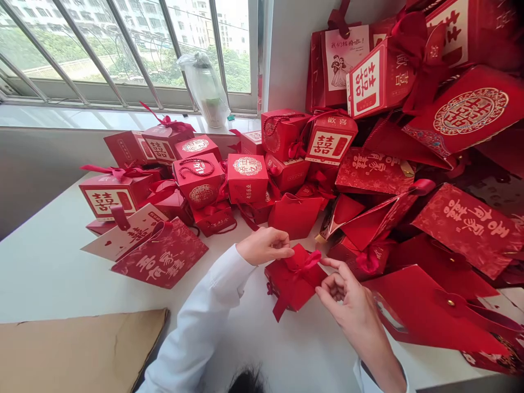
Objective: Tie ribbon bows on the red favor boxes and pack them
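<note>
The red box (293, 286) is sitting at five o'clock from centre on the table (254, 333) – looking light, crushable, best held by its edges – left hand (265, 245) reaching from its ten, grip unclear, right hand (344, 292) at three, fingers standing apart.

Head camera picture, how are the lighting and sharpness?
Head view: daylight comes through the window, with the buildings outside washed out; head view: the windowsill shows pale reflections; head view: red packaging at the far right looks dark and soft, while the ribboned box at lower centre is fairly clear.
</note>
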Demonstrator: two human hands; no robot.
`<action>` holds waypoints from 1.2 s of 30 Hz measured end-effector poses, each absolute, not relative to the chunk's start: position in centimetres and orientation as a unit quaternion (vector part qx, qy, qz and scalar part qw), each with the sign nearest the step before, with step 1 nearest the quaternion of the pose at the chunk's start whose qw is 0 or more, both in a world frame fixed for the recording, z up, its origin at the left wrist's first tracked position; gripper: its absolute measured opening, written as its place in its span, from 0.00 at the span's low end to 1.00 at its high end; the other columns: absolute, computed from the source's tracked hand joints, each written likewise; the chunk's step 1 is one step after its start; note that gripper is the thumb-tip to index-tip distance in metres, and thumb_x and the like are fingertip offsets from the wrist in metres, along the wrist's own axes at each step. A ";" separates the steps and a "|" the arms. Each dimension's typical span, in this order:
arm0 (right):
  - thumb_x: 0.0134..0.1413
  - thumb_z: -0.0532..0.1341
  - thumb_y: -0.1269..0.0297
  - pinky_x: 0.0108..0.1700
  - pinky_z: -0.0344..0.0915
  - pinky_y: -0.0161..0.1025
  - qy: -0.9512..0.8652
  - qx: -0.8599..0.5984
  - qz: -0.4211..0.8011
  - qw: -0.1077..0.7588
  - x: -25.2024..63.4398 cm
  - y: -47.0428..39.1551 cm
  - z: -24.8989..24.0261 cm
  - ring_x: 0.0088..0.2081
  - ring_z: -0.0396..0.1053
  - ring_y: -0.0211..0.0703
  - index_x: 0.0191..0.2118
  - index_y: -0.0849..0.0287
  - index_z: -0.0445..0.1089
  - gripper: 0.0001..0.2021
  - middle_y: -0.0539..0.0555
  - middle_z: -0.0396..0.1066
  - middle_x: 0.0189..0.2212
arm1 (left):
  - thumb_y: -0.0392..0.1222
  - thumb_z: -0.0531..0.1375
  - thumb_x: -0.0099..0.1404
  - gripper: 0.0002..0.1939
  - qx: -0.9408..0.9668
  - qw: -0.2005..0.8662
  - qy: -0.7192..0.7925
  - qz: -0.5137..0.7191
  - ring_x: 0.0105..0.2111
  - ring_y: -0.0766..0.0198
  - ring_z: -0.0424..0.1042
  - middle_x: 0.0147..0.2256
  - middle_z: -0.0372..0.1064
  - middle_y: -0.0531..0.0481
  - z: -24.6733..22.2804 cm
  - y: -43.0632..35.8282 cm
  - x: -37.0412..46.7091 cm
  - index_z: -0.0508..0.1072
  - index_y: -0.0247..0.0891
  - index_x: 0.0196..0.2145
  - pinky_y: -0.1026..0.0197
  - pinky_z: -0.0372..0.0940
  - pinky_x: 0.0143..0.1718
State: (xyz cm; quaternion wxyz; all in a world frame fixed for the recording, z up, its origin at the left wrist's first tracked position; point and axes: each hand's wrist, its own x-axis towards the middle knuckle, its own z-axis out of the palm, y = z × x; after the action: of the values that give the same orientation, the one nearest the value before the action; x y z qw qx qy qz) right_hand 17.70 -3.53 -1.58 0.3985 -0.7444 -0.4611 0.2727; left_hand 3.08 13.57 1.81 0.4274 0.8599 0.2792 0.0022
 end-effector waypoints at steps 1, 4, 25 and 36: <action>0.47 0.58 0.63 0.25 0.61 0.34 -0.464 -0.743 0.277 0.395 17.7 -3.6 -1.5 0.20 0.62 0.38 0.47 0.55 0.63 0.19 0.43 0.63 0.19 | 0.49 0.55 0.60 0.14 0.859 0.429 0.279 -0.003 0.22 0.71 0.56 0.21 0.64 0.57 1.8 13.6 3.1 0.64 0.36 0.24 0.68 0.51 0.25; 0.47 0.58 0.63 0.24 0.60 0.35 -0.471 -0.742 0.294 0.376 18.0 -3.7 -1.2 0.20 0.62 0.38 0.48 0.55 0.63 0.19 0.42 0.63 0.18 | 0.48 0.56 0.60 0.13 0.857 0.428 0.286 -0.014 0.23 0.71 0.58 0.22 0.66 0.57 2.2 13.5 3.0 0.66 0.36 0.24 0.68 0.52 0.25; 0.58 0.57 0.60 0.37 0.63 0.39 -0.683 -0.579 0.293 0.335 21.3 1.6 1.0 0.33 0.66 0.44 0.33 0.52 0.73 0.09 0.51 0.70 0.30 | 0.44 0.60 0.60 0.06 0.874 0.404 0.269 -0.024 0.32 0.68 0.69 0.31 0.74 0.57 3.4 12.7 2.6 0.73 0.40 0.33 0.66 0.53 0.33; 0.59 0.54 0.57 0.28 0.52 0.33 -0.619 -0.648 0.290 0.336 19.7 2.4 0.6 0.24 0.56 0.36 0.25 0.56 0.64 0.14 0.45 0.60 0.20 | 0.42 0.58 0.62 0.06 0.890 0.325 0.320 -0.003 0.40 0.62 0.68 0.38 0.71 0.52 4.0 11.5 2.7 0.69 0.41 0.38 0.61 0.53 0.40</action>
State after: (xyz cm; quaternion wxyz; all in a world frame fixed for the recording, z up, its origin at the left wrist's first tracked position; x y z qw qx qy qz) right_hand 19.66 2.39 0.63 0.3356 -0.6481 -0.6190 0.2902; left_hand 2.72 11.45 3.97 0.3250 0.8900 0.3196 -0.0034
